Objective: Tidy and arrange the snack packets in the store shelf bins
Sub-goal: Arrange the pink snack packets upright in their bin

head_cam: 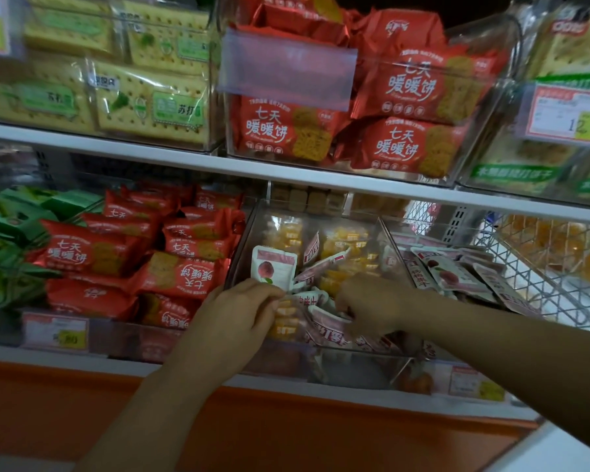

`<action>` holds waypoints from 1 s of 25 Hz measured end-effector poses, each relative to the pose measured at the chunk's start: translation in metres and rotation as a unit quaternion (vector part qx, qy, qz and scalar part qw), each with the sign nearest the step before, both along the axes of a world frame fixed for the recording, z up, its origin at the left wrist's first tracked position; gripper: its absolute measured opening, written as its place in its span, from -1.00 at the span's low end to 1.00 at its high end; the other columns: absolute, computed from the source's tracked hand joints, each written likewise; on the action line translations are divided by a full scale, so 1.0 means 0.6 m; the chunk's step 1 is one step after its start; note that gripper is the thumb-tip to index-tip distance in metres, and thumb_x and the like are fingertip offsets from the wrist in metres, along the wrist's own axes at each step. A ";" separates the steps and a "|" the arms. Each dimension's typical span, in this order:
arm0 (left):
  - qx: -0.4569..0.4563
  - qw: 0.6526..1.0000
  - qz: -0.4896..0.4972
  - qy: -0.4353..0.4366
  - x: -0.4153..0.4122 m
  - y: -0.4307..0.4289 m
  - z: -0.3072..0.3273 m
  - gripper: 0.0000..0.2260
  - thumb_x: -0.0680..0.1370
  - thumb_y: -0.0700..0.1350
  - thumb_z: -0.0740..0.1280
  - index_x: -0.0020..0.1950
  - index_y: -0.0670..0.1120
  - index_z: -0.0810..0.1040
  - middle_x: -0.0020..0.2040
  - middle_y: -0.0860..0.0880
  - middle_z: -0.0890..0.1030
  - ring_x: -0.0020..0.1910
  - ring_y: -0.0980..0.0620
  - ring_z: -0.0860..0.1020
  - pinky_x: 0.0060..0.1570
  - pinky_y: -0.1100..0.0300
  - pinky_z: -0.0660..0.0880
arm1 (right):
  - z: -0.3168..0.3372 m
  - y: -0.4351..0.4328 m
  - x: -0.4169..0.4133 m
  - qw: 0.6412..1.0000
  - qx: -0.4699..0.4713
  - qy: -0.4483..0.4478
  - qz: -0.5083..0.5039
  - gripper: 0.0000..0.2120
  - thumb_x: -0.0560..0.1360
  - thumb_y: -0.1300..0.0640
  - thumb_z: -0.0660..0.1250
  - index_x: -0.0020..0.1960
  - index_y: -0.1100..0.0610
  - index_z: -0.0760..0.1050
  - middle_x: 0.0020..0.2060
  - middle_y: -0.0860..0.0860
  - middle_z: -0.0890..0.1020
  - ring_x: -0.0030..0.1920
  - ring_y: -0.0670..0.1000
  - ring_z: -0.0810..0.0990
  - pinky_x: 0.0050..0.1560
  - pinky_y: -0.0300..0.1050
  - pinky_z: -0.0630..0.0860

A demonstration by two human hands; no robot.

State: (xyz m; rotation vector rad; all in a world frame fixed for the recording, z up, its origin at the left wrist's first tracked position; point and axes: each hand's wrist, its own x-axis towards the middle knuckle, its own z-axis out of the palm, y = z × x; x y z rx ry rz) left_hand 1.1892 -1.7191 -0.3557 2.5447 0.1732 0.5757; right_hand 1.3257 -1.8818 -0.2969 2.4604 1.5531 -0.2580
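Mid-sort: left hand [242, 311] pinches a pink packet [274, 267] upright; right hand [372, 306], just beside, reaches among loose packets [324, 323], grip unclear. Next, probably lining them up.

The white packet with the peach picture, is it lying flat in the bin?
No, the white packet stands upright at the clear bin's left side, its lower edge pinched by the left hand.

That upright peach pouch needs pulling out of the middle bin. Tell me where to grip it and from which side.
Pinch the pouch by its flat top seal, coming from above: it stands upright, its top rising free of the other packets, both faces open to the fingers. The left hand pinches its lower edge.
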 end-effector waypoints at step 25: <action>0.172 0.984 0.042 -0.033 0.046 -0.079 -0.005 -0.68 0.47 0.08 0.07 -0.02 0.12 0.60 -0.06 0.16 0.63 -0.06 0.06 0.63 0.24 -0.23 0.31 | -0.031 -0.232 0.141 0.694 0.549 0.019 -0.465 -0.71 0.49 0.00 0.33 -0.16 0.26 0.53 -0.27 0.20 0.62 -0.26 0.17 0.58 -0.36 -0.17 0.44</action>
